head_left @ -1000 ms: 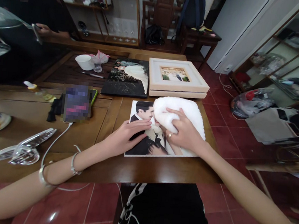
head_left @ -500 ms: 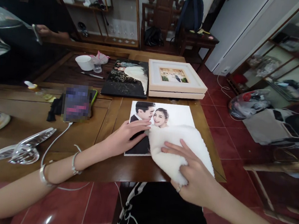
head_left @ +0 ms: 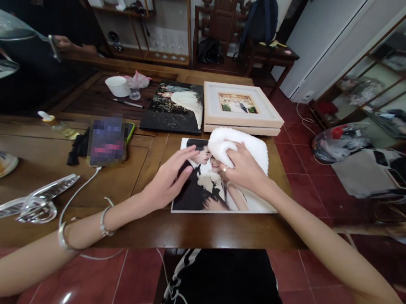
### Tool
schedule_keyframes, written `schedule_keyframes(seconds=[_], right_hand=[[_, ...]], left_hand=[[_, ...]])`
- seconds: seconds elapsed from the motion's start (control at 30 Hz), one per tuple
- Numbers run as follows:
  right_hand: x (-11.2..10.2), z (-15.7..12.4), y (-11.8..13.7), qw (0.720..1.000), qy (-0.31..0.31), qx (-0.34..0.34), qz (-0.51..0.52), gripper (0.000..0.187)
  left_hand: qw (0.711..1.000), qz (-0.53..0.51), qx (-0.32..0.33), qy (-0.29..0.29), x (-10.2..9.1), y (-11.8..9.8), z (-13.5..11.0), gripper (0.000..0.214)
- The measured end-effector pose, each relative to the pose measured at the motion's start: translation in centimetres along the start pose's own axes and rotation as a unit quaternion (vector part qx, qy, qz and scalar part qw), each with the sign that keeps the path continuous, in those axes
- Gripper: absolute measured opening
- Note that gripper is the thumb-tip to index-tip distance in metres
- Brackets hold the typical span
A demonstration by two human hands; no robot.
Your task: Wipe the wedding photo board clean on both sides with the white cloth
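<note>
A large photo print (head_left: 206, 191) of a couple lies flat near the table's front edge. My right hand (head_left: 243, 168) grips a fluffy white cloth (head_left: 251, 140), bunched under its fingers, on the photo's upper part. The cloth covers the top right of the print and reaches toward the stacked frames. On the photo's left edge rests my left hand (head_left: 169, 177), fingers stretched out and holding nothing.
Behind the photo are a dark wedding picture (head_left: 173, 105) and stacked white frames (head_left: 244, 103). To the left lie a cabled phone (head_left: 108, 142), a clear plastic object (head_left: 34, 199), a dropper bottle (head_left: 57, 124) and a white cup (head_left: 117, 86). Across the table is another person (head_left: 57, 16).
My right hand has moved the white cloth from the photo's lower right up to its top, uncovering the lower part. My left hand has shifted slightly left, its fingers still spread.
</note>
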State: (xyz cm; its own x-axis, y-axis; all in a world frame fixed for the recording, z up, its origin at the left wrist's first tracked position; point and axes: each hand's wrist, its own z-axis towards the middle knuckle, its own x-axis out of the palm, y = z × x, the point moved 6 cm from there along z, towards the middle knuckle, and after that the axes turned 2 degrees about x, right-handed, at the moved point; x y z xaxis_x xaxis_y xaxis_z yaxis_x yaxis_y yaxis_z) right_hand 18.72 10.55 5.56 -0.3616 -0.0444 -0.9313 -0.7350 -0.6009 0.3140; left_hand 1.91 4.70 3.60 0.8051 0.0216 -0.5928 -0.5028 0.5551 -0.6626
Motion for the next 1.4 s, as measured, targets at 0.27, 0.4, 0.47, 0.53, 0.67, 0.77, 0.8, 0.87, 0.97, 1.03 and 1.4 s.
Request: schedule_keyframes(seconds=[0.27, 0.4, 0.47, 0.53, 0.67, 0.77, 0.8, 0.87, 0.97, 1.03, 1.4], right_hand=[[2.6, -2.4, 7.9, 0.98, 0.108, -0.164, -0.027, 0.016], [2.1, -7.5, 10.4, 0.959, 0.16, -0.236, 0.001, 0.01], [1.7, -9.7, 10.4, 0.95, 0.172, -0.259, 0.024, 0.009], [1.1, -11.0, 9.6, 0.956, 0.15, -0.248, 0.035, 0.01], [-0.4, -11.8, 6.9, 0.984, 0.022, -0.176, -0.008, 0.016], [-1.0, -11.6, 6.1, 0.984, -0.047, -0.161, -0.058, 0.021], [-1.1, -11.4, 6.2, 0.981, -0.065, -0.168, -0.068, 0.023], [-1.0, -11.1, 6.9, 0.976, -0.088, -0.186, -0.078, 0.027], [0.3, -10.7, 8.3, 0.976, -0.07, -0.191, -0.08, 0.027], [1.3, -10.5, 9.2, 0.98, -0.056, -0.176, -0.07, 0.023], [2.6, -9.8, 10.7, 0.97, -0.166, -0.145, -0.104, 0.023]], left_hand=[[0.939, -0.212, -0.217, -0.164, -0.9, 5.0, -0.6, 0.044], [0.903, -0.275, -0.279, -0.178, -0.8, 6.2, -0.5, 0.043], [0.888, -0.298, -0.3, -0.179, -0.7, 6.3, -0.5, 0.043], [0.877, -0.318, -0.315, -0.176, -0.7, 6.3, -0.4, 0.043], [0.858, -0.357, -0.332, -0.16, -0.2, 6.2, -0.4, 0.043], [0.855, -0.365, -0.333, -0.161, -0.1, 6.1, -0.3, 0.043], [0.855, -0.362, -0.333, -0.163, -0.1, 6.2, -0.3, 0.042], [0.856, -0.357, -0.333, -0.168, -0.1, 6.3, -0.3, 0.039], [0.853, -0.347, -0.339, -0.19, -0.5, 6.6, -0.4, 0.034], [0.848, -0.342, -0.349, -0.206, -0.7, 7.0, -0.6, 0.031], [0.881, -0.285, -0.265, -0.271, -2.2, 5.9, -0.5, 0.022]])
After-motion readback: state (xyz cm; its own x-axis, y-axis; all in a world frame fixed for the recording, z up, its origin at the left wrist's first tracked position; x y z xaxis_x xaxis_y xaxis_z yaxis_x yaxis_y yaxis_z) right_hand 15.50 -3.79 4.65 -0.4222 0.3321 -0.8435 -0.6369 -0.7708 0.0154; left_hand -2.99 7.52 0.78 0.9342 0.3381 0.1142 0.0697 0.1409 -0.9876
